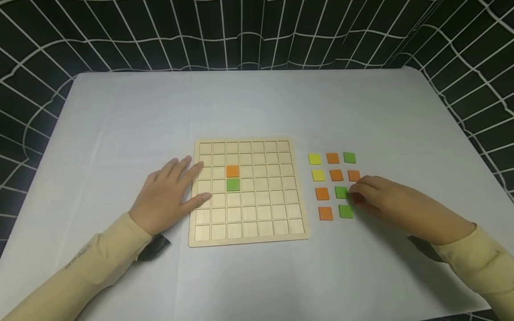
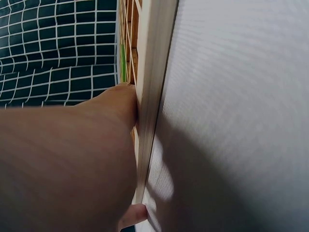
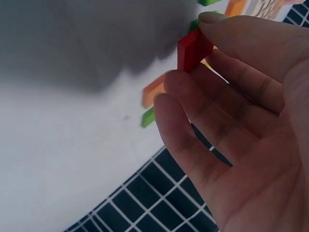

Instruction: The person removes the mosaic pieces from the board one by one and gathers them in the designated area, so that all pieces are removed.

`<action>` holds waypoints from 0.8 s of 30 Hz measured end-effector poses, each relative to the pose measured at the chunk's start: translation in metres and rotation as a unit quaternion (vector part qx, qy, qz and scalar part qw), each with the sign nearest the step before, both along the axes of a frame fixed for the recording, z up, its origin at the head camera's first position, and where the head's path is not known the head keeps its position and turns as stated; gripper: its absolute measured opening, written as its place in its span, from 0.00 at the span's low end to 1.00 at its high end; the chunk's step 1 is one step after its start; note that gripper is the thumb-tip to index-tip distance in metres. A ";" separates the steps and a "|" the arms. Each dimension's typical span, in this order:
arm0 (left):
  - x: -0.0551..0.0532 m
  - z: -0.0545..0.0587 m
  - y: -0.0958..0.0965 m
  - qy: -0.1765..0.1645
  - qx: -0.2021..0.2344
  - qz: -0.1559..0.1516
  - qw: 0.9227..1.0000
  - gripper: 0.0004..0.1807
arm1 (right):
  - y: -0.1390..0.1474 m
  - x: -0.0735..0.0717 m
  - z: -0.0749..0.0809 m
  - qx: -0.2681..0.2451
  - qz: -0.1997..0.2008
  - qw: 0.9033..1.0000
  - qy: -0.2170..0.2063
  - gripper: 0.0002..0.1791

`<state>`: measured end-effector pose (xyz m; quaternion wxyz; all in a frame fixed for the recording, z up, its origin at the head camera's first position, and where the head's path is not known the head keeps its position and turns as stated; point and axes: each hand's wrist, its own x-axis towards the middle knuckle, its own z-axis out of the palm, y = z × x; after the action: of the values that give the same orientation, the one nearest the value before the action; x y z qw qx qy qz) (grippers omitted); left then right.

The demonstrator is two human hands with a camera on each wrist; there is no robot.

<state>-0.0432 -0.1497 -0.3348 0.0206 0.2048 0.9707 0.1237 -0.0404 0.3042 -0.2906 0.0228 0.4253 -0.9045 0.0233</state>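
Note:
My right hand [image 1: 379,196] pinches a red square tile [image 3: 189,52] between thumb and fingertips, just above the white table and right of the loose tiles. In the head view that tile is mostly hidden by the fingers. A green tile [image 1: 341,192] lies nearest to those fingers. On the left, my left hand [image 1: 166,194] lies with spread fingers, thumb and fingertips resting on the left edge of a wooden grid board [image 1: 249,242]. Within the grid sit an orange tile [image 1: 233,171] and, directly below it, a green tile [image 1: 233,184].
Right of the board, loose tiles lie in rough rows: yellow tiles [image 1: 315,159], several orange tiles [image 1: 333,158] and several green ones [image 1: 350,158]. Dark netting-patterned cloth [image 1: 249,35] surrounds the white table [image 1: 257,102] at the back and sides.

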 end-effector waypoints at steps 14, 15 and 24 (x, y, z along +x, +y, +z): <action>0.000 -0.001 0.000 0.001 -0.003 0.005 1.000 0.39 | 0.018 -0.011 -0.010 -0.026 0.011 1.000 0.000 0.16; 0.001 -0.001 0.000 0.002 -0.003 0.005 1.000 0.39 | 0.018 -0.011 -0.010 -0.025 0.010 1.000 -0.002 0.12; 0.000 -0.002 -0.001 -0.005 -0.001 0.001 1.000 0.40 | 0.019 -0.011 -0.009 -0.016 -0.009 1.000 -0.006 0.24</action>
<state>-0.0429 -0.1503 -0.3364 0.0253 0.2033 0.9710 0.1236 -0.0511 0.3229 -0.2997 0.0242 0.4169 -0.9077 0.0399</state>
